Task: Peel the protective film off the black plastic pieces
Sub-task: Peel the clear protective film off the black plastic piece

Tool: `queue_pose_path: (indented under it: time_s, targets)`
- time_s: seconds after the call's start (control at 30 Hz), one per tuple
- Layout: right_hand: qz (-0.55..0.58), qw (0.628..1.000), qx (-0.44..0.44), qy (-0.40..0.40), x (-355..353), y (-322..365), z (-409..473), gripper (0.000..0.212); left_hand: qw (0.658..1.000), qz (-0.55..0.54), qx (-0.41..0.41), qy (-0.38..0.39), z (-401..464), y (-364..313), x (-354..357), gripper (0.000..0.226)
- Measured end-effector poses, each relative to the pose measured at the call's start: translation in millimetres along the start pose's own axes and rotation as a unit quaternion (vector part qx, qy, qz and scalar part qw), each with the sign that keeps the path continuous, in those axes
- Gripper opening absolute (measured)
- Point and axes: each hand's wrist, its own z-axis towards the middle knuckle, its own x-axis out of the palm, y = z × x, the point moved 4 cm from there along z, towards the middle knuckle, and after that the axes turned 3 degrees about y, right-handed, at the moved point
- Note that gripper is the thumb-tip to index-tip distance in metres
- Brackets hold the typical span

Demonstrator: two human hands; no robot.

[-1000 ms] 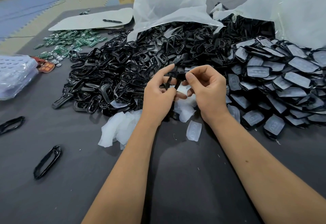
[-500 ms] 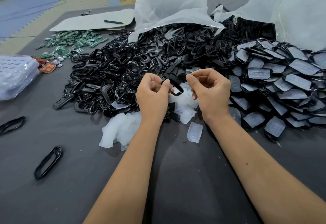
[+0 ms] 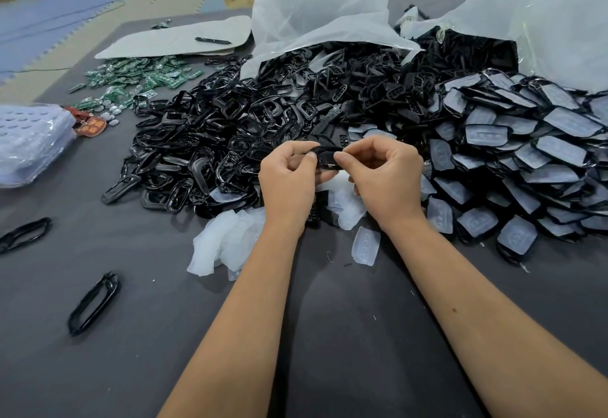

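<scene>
Black piece (image 3: 326, 160) sits pinched between left hand (image 3: 287, 180) and right hand (image 3: 383, 176) just above the pile (image 3: 230, 141), fingertips clamping each end, probably to steady it for picking film loose.

1. Two bare arms come up from the bottom of the picture, one from the lower left and one from the lower right.
2. No sleeves show on them. There are no gloves, rings, watches or bands.
3. The left hand (image 3: 287, 183) and the right hand (image 3: 383, 182) sit near the middle of the picture.
4. The nails are short and plain.
5. The right forearm has one small dark spot.
</scene>
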Motion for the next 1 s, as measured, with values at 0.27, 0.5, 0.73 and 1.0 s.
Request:
queue_pose_path:
  time_s: [0.27,0.5,0.73,1.0]
  targets:
    - [-0.062,0.998,-0.010,-0.015,1,4,-1,0.011,0.999,-0.004,0.020,0.036,-2,-1,2,0.010]
    - [-0.054,0.998,0.012,-0.022,-1,4,0,0.026,0.998,-0.040,0.026,0.047,-3,-6,0,0.017]
    - [-0.049,0.999,0.015,-0.003,0,5,-1,0.016,0.997,-0.030,0.049,0.050,-1,-7,0,0.015]
    - [-0.210,0.968,-0.087,0.109,12,12,-2,0.027,0.978,-0.037,0.076,-0.189,1,-6,-22,0.018]
